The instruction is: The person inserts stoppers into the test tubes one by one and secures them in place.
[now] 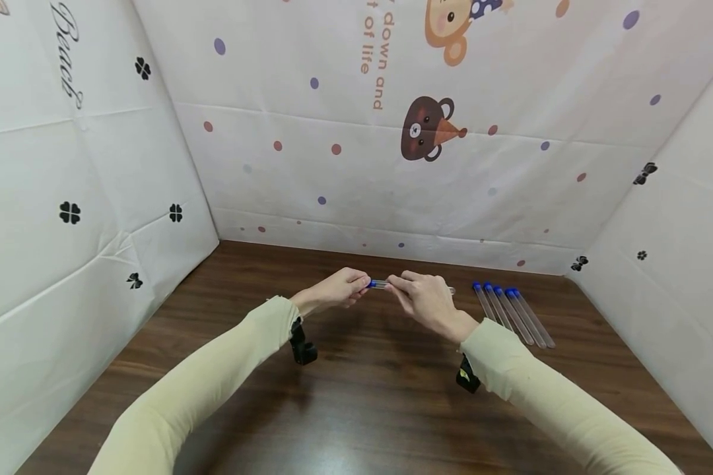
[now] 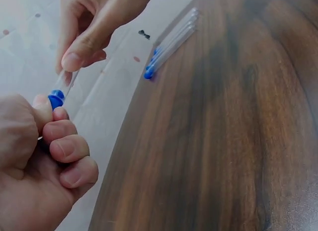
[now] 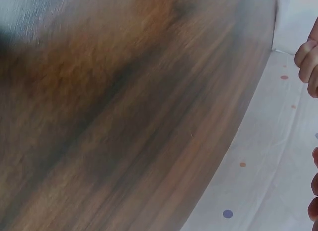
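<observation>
Between both hands a clear test tube (image 1: 380, 284) is held roughly level above the table. My left hand (image 1: 341, 288) pinches its blue cap (image 2: 56, 99) between thumb and curled fingers. Farther along, the tube's clear body is gripped by the thumb and fingers of my right hand (image 1: 424, 300), and its far end pokes out on the right. The cap sits at the tube's mouth; whether it is fully seated I cannot tell. In the right wrist view only fingertips show at the right edge, and the tube is out of sight.
Several blue-capped test tubes (image 1: 513, 313) lie side by side at the right of the dark wooden table (image 1: 380, 409), caps toward the back. Printed white cloth (image 1: 344, 171) walls stand behind and on both sides. A black wrist camera (image 1: 302, 344) hangs under the left forearm.
</observation>
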A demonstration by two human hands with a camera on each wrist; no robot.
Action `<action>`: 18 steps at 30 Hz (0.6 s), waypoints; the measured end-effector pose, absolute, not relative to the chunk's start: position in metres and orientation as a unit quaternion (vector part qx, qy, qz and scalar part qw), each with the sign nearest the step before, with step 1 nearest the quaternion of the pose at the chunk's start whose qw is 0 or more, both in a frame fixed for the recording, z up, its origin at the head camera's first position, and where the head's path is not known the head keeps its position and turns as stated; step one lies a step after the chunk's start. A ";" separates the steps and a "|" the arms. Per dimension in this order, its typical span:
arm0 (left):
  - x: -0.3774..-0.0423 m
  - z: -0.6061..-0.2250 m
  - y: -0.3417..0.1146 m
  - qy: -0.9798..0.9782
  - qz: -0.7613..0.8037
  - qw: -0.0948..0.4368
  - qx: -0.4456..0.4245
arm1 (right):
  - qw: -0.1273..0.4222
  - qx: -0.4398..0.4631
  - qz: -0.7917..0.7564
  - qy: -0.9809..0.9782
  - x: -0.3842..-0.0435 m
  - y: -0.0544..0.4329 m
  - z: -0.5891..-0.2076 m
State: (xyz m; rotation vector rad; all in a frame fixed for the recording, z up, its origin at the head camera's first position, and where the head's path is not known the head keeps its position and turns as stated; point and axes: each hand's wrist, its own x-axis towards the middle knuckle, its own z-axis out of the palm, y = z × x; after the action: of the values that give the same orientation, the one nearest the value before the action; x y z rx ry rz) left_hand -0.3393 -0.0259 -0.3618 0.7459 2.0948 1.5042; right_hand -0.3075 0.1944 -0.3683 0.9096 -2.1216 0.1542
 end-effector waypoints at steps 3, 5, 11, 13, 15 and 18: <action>-0.339 -0.363 -0.025 0.759 0.546 0.218 0.281 | 0.399 0.349 0.071 -0.845 -0.306 0.193 -0.369; -0.339 -0.364 -0.025 0.760 0.545 0.211 0.284 | 0.391 0.340 0.081 -0.851 -0.304 0.192 -0.370; -0.340 -0.361 -0.021 0.766 0.548 0.172 0.290 | 0.361 0.309 0.125 -0.871 -0.303 0.190 -0.367; -0.340 -0.360 -0.021 0.769 0.544 0.165 0.291 | 0.347 0.302 0.137 -0.877 -0.303 0.189 -0.366; -0.340 -0.360 -0.021 0.773 0.538 0.166 0.291 | 0.327 0.297 0.145 -0.885 -0.303 0.189 -0.365; -0.341 -0.361 -0.020 0.781 0.527 0.169 0.290 | 0.290 0.282 0.158 -0.901 -0.303 0.191 -0.365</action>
State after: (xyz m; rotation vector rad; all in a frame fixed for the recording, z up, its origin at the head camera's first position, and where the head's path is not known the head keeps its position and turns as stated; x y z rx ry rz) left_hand -0.3415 -0.0200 -0.3614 0.8238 2.2198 1.4981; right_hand -0.3031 0.1905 -0.3651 0.7523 -2.4027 0.4219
